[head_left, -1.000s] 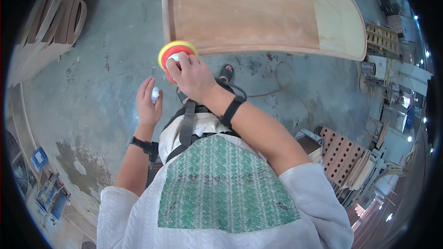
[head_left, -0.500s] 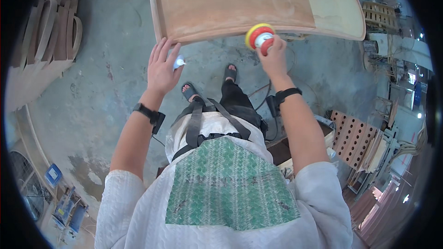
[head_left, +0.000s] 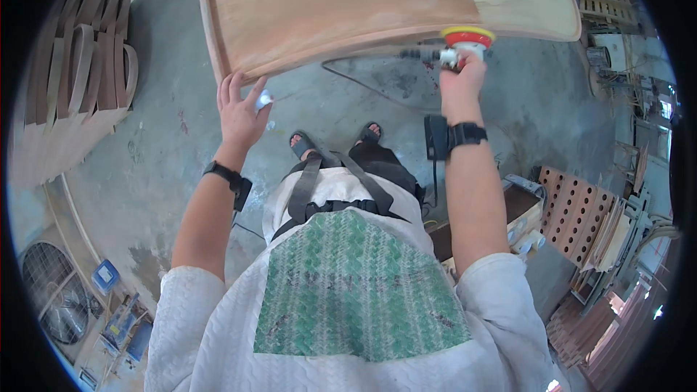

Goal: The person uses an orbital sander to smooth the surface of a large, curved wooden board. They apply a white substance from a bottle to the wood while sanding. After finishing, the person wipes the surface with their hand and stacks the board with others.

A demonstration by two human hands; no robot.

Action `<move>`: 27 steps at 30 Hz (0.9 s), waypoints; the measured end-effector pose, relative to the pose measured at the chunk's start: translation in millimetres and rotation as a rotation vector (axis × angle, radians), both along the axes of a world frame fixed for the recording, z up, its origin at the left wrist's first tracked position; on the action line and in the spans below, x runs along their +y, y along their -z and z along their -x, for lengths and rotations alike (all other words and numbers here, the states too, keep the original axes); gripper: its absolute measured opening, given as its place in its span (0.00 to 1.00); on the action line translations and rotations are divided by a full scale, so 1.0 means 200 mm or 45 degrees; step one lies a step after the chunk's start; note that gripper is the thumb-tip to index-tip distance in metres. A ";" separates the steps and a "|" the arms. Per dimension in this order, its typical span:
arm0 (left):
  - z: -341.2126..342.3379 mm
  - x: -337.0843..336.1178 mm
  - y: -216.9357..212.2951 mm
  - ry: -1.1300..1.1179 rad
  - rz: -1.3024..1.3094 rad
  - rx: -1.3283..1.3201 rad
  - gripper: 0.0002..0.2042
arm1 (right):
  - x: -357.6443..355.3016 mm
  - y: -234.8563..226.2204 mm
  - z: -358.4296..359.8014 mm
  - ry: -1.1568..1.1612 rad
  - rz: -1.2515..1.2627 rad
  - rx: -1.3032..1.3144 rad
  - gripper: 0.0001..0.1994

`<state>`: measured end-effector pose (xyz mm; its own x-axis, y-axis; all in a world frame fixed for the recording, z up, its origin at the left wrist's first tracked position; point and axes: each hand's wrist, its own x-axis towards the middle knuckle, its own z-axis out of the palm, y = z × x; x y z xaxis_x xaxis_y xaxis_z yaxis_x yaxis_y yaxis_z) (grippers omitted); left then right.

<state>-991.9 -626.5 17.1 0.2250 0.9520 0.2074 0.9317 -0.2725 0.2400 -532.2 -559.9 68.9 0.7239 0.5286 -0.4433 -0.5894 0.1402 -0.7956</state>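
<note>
My right hand (head_left: pixel 463 86) grips a pneumatic disc sander (head_left: pixel 465 47) with a yellow-edged red pad and a pale metal body. Its pad is turned toward the near edge of a large curved wooden panel (head_left: pixel 341 0); contact cannot be made out. At the panel's near left corner, my left hand (head_left: pixel 242 115) has its fingers stretched to the wooden rim. A small white bottle (head_left: pixel 263 99) with a narrow tip shows beside that thumb, apparently held under the palm, mostly hidden.
A dark air hose (head_left: pixel 363 86) loops from the sander over the concrete floor (head_left: pixel 167 152). Curved wooden parts (head_left: pixel 80 65) are stacked at left. A floor fan (head_left: pixel 56 290) sits lower left. At right stand a perforated wooden board (head_left: pixel 573 210) and a slatted wooden piece (head_left: pixel 604 3).
My right hand has carried the sander right along the panel's near edge and turned it, bringing its hose into view. My left hand and the bottle have shifted slightly left with the panel corner.
</note>
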 end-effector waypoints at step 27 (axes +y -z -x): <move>-2.20 0.29 -0.08 0.205 0.122 -0.040 0.18 | -2.53 0.83 -1.62 -0.290 1.878 -0.278 0.45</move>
<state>-550.9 -568.2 34.1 0.3712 0.9198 0.1271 0.8693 -0.3924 0.3005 -207.4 -1066.7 -98.0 0.8103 -0.1748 -0.5594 -0.3423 -0.9159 -0.2096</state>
